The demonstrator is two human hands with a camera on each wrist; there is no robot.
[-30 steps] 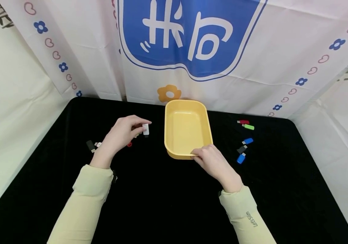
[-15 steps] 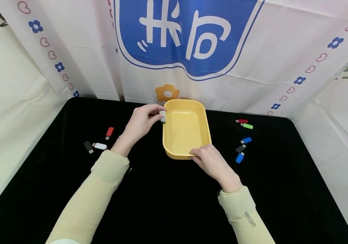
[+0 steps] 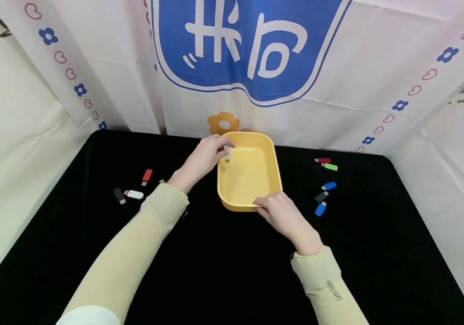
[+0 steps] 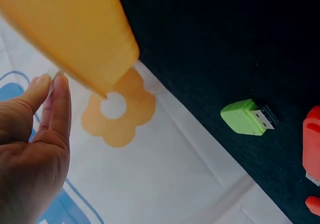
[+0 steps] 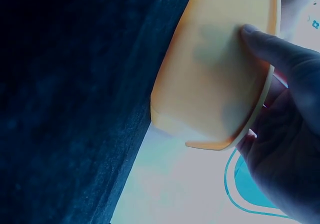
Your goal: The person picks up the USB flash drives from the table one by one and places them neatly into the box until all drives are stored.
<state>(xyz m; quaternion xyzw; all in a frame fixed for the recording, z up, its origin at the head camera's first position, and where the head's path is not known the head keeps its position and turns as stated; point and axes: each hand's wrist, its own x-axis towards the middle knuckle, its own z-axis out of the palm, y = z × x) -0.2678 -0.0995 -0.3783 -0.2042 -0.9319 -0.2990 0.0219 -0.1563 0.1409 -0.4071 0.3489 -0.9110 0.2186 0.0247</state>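
My left hand [image 3: 203,159] pinches a small white USB stick [image 3: 227,156] between thumb and fingers, just inside the far left side of a yellow plastic bin [image 3: 252,178]. The stick's metal plug points down. In the left wrist view, the thumb and fingertips of the left hand [image 4: 40,134] meet beside the bin's rim, mostly hiding the stick. My right hand [image 3: 288,219] grips the near right rim of the bin. From the right wrist view, the thumb of that hand [image 5: 295,99] lies on the outer wall [image 5: 210,84], with its fingers over the rim.
Left of the bin lie a red USB stick [image 3: 147,176], a white one [image 3: 135,194] and a black one [image 3: 118,195]. A green stick [image 4: 245,118] lies near the left wrist. Several coloured sticks, including a blue one [image 3: 320,209], lie to the right. A printed curtain [image 3: 187,108] hangs behind.
My left hand has carried the white USB stick rightward from the black tabletop, across the bin's left rim and just inside. The right hand keeps its grip on the rim.
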